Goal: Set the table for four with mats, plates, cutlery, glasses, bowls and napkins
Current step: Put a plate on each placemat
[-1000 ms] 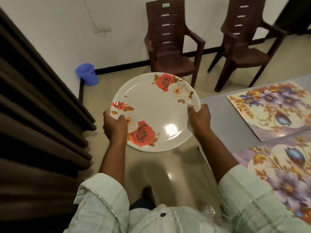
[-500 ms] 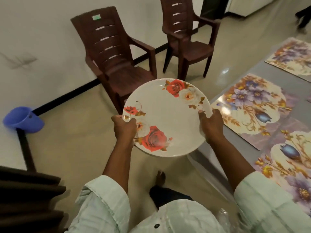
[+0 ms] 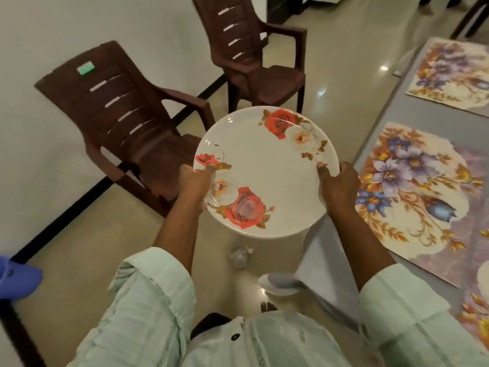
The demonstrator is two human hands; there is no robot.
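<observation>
Here grey worktop [image 3: 412,112] at right, three floral mats [image 3: 412,192] visible on it; glossy beige floor, white wall, two brown slatted plastic chairs [image 3: 127,123]. Round white plate [image 3: 264,173], red roses, glossy, held over floor just beside worktop edge; left hand [image 3: 194,182] and right hand [image 3: 338,188] grip opposite rims, thumbs on top. View swung right since earlier; blue bucket [image 3: 16,279] now at left edge

Grey table [image 3: 434,112] (right side) under flowered mats [image 3: 412,192], flat, apart.
</observation>
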